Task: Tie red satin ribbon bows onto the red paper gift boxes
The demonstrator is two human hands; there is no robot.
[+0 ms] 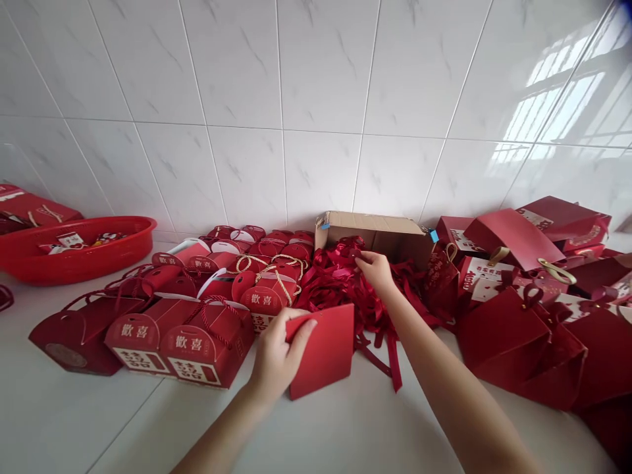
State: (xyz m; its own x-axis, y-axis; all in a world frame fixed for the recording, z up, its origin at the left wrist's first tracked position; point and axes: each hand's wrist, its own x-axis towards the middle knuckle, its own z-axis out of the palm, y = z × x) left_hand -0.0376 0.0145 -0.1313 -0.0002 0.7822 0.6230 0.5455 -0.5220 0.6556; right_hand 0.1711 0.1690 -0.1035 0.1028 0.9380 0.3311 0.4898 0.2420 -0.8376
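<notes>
Left hand (279, 355): fingers pressed together over the left edge of a flat red card (323, 349), thumb behind it. The card stands on its lower edge on the floor (345, 434), just in front of the ribbons (336, 276). Its broad face is towards the camera and its long axis runs near upright, leaning slightly left at the top.

Right hand (376, 268): reached into the ribbon heap, fingertips pinching a strand.

A cardboard box (380, 230) lies behind the heap. Gift boxes (197, 329) stand to the left, bags (518, 329) to the right and a basket (74, 260) at far left.
</notes>
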